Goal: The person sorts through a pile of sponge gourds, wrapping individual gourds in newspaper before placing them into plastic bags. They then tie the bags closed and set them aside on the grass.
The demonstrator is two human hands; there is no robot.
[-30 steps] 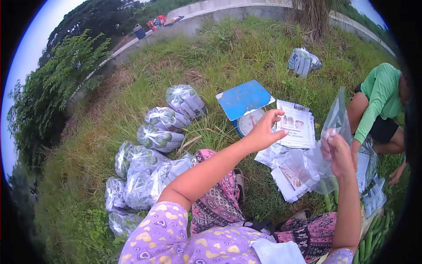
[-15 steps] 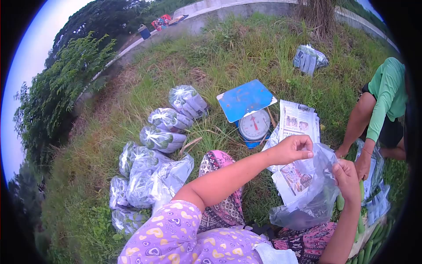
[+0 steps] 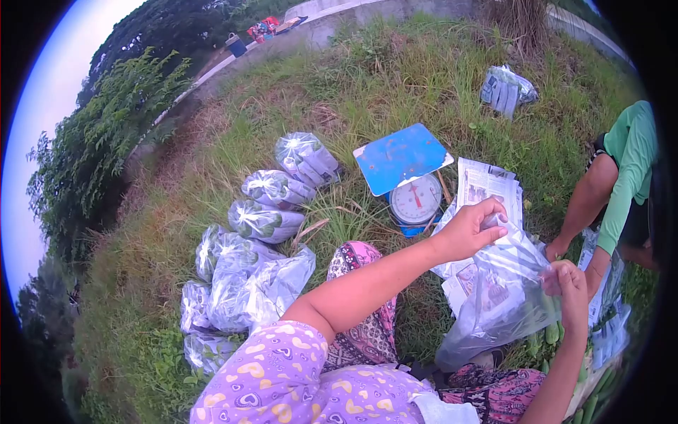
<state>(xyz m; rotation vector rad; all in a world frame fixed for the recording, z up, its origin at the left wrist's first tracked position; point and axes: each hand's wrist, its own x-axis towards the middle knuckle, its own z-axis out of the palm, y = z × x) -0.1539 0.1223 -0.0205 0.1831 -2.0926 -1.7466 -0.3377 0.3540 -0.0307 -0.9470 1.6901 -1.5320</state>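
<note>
A clear plastic bag [image 3: 494, 304] hangs between my two hands, its mouth stretched apart over my lap. My left hand [image 3: 472, 230] pinches the near-left edge of the mouth between thumb and fingers. On the opposite edge, my right hand [image 3: 567, 286] is closed on the plastic. Through the film I see printed newspaper sheets [image 3: 487, 185], which lie on the grass beyond the bag. A blue dial scale [image 3: 415, 201] with a flat tray stands left of the papers.
Several filled, knotted plastic bags [image 3: 265, 220] lie on the grass to my left; another filled bag [image 3: 507, 92] sits farther off. A co-worker's green sleeve [image 3: 628, 191] reaches down at the right. Long green vegetables [image 3: 600, 389] lie at the lower right.
My hands have moved farther apart, the right one outward and slightly down. The bag's mouth is spread wider and the plastic is pulled more taut.
</note>
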